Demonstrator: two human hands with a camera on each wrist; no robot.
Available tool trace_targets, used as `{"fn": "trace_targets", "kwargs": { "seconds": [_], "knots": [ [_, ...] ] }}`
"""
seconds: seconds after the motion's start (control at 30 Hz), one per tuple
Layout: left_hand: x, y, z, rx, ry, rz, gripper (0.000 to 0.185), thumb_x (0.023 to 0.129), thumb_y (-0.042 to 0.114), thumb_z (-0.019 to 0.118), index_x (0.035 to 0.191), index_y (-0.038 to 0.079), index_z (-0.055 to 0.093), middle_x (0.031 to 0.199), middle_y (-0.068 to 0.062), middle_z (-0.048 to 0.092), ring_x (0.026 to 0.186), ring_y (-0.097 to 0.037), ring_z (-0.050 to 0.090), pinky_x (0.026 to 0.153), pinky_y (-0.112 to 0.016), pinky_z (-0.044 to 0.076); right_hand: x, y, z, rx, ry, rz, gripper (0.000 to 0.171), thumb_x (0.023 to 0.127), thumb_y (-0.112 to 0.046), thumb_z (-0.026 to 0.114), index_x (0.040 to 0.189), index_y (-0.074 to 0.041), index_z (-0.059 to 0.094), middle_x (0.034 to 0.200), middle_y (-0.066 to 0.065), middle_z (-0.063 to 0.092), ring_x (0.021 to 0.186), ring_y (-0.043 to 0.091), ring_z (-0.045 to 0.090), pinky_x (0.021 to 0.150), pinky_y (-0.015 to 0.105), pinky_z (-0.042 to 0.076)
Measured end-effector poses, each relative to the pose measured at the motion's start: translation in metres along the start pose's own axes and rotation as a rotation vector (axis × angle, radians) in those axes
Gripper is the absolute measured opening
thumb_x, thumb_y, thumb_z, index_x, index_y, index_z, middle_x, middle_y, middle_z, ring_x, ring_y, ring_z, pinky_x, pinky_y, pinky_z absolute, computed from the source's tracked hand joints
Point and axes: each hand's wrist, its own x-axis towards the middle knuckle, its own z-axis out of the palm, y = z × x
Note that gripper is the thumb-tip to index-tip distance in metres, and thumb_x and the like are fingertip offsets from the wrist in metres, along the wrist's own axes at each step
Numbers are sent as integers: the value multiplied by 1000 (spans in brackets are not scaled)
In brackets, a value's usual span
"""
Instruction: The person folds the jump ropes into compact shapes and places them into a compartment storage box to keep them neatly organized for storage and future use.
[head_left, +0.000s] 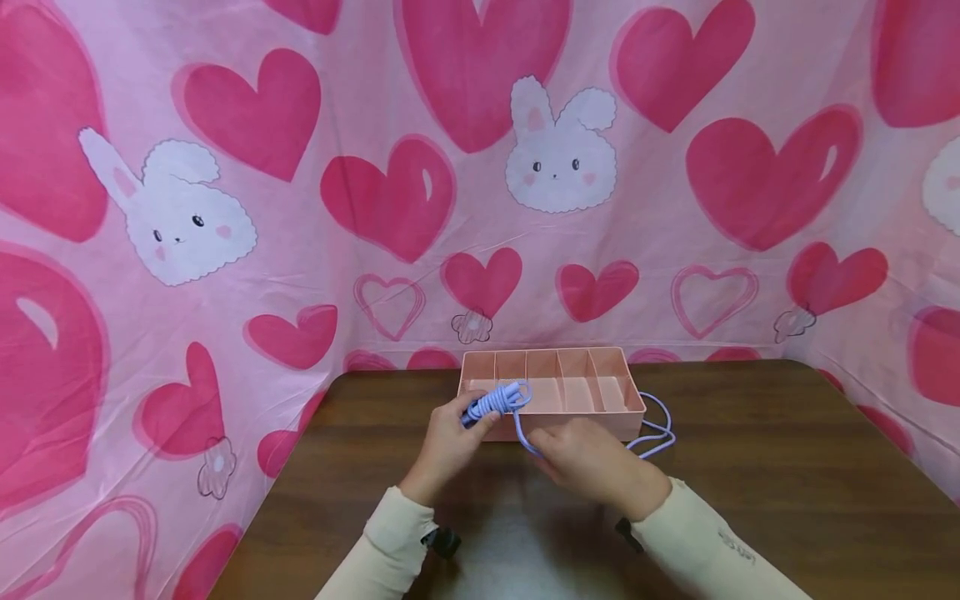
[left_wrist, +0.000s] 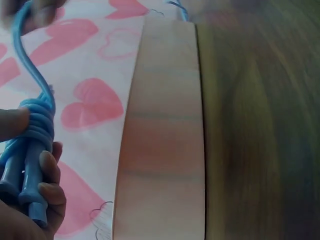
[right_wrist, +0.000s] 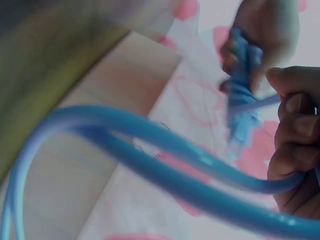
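Observation:
A jump rope (head_left: 501, 400) with blue cord is held up in front of a pink divided box. My left hand (head_left: 450, 429) grips its two handles (left_wrist: 32, 172), thumb pressing on the cord coils wound round them. To the right, my right hand (head_left: 588, 458) holds the cord in curled fingers, and a length runs from there to the wound bundle. Further cord (right_wrist: 175, 187) loops out of the right hand, large in the right wrist view. In the head view a loose loop (head_left: 670, 433) shows beyond the box's right end.
The pink box (head_left: 607, 427) stands at the back of the brown wooden table (head_left: 750, 483), its compartments facing up. Behind and beside the table hangs a pink cloth (head_left: 660, 208) printed with hearts and rabbits.

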Motion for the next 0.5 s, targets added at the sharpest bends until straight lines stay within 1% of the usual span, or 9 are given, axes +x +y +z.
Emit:
{"fn": "trace_targets", "kwargs": {
  "seconds": [0.1,0.2,0.3,0.4,0.5],
  "knots": [
    [-3,-1,1,23,-62,-8,29,87,21,75,113,9,69,98,-2,68,80,-17,58,71,-32,52,6,3,-10,-30,31,-57,27,74,-12,84,87,-11,61,66,-6,55,51,10,55,47,23,46],
    [-6,1,0,41,-134,-11,31,88,23,74,116,10,68,103,-2,68,84,-16,59,76,-33,52,10,7,-19,-32,20,-67,36,72,-14,87,98,-8,64,74,-3,63,56,11,61,56,24,53],
    [-8,4,-2,43,-221,-14,34,89,26,73,119,14,68,108,2,67,88,-15,59,81,-33,52,12,12,-24,-39,6,-65,36,73,-17,87,100,-8,64,77,-2,64,56,11,60,57,23,53],
    [-9,9,-2,11,-298,-6,36,88,29,73,121,17,68,111,6,65,93,-13,59,84,-32,51,14,19,-26,-18,14,-64,38,72,-19,88,101,-11,65,79,-3,62,56,10,58,56,22,52],
    [-10,11,-2,-60,-351,32,35,87,26,75,120,19,69,110,8,65,95,-12,59,84,-32,51,16,26,-28,25,37,-62,38,71,-19,88,102,-14,68,81,-4,62,61,10,58,59,22,52]
  ]
}}
